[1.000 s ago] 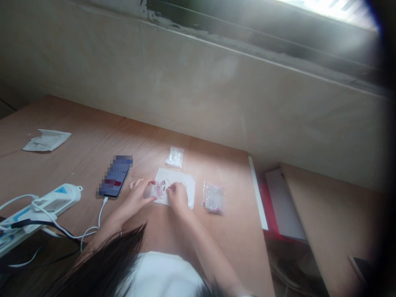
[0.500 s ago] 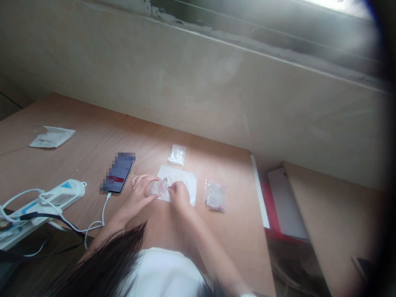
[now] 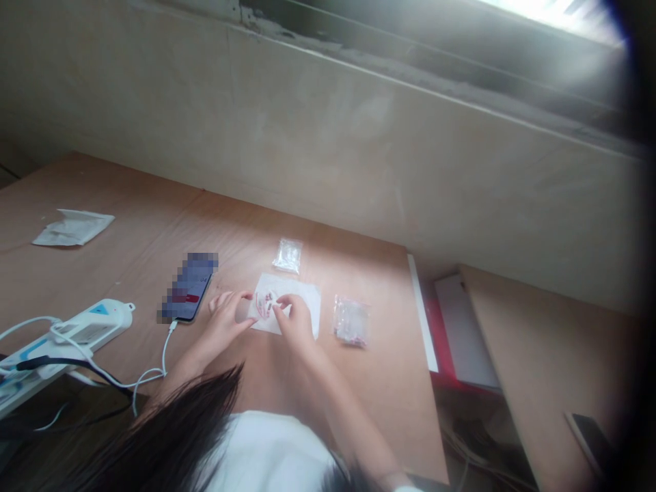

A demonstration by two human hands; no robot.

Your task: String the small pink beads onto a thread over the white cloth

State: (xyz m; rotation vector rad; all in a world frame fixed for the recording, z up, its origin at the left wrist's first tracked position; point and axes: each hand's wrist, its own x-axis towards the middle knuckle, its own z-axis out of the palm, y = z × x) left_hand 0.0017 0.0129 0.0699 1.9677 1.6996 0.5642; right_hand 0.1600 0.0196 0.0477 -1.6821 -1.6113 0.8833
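A small clear plastic bag with a red line (image 3: pixel 260 307) lies over a white sheet of paper (image 3: pixel 311 304). My left hand (image 3: pixel 225 316) curves around the bag's left side, thumb on the near edge and fingers on the far edge. Small dark marks or bits show at the middle of the red outline; they are too small to name. My right hand (image 3: pixel 297 318) is over the paper at the right side of the bag, thumb and forefinger pinched close together. What sits between those fingertips is too small to make out.
Behind the paper lies a clear packet (image 3: pixel 288 255); another clear packet (image 3: pixel 351 321) is to its right. A phone (image 3: pixel 190 287) on a white cable is to the left. Further left are a power strip (image 3: pixel 97 328) and a crumpled white packet (image 3: pixel 74 227).
The bag's red line has gone from a narrow strip to a wider curved outline. My right hand has shifted slightly left over it. The whole view has moved a little.
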